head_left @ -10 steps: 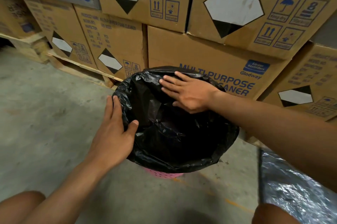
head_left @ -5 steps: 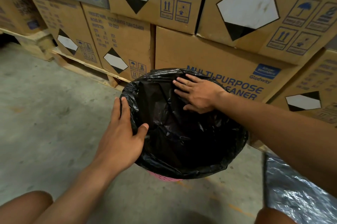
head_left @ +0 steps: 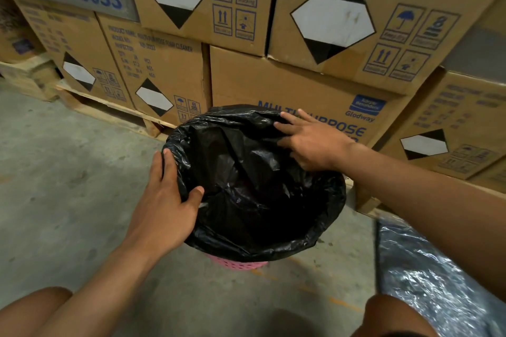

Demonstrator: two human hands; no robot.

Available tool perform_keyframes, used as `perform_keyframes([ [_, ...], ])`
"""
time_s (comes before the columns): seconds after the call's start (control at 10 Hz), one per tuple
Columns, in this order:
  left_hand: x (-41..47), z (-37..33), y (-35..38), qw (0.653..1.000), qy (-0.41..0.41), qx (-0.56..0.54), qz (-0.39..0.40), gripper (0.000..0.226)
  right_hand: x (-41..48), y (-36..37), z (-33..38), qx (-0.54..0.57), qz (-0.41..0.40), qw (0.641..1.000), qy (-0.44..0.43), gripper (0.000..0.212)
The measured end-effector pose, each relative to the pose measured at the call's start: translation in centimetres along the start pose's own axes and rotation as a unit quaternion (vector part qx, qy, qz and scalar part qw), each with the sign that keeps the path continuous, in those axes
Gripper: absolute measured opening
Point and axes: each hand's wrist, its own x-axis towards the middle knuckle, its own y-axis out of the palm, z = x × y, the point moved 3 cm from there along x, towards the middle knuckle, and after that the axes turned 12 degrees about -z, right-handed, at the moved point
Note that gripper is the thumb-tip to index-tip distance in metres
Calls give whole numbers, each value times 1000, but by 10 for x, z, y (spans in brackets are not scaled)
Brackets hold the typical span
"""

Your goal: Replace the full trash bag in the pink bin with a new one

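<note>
Liner on the bin, I'm seating its edge

A black bag (head_left: 254, 186) already lines the pink bin (head_left: 241, 264) between my hands, its mouth folded over the rim all round, so I judge the swap is nearly done: what is left is to smooth the fold and let go. My left hand (head_left: 167, 205) lies spread flat on the near-left side of the rim, fingers outside and thumb hooked over onto the plastic inside; my right hand (head_left: 312, 142) lies open with fingers splayed on the far-right edge, pressing the bag down, not pinching. The bin stands upright on the floor (head_left: 68, 186), long axis vertical, mouth up toward me. The silvery bag (head_left: 427, 282) below my right arm may be the full one; I cannot tell.
</note>
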Motion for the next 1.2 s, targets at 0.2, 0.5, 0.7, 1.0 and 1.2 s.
perform_keyframes([
  [0.2,2,2,-1,1000,7,10,6,92,-25,4,17,-15,161,985,-53,86],
  [0.5,-14,-6,-13,994,52,-29,-89,85,-73,-12,-5,157,-41,986,47,77],
  [0.7,-41,8,-7,997,64,-38,32,124,-127,11,26,271,-13,939,213,114],
  [1.0,-35,12,-5,992,42,-111,36,144,-130,31,51,499,-111,776,369,104],
  [1.2,-48,36,-15,983,-41,-162,73,157,-144,6,47,533,-191,682,463,92],
])
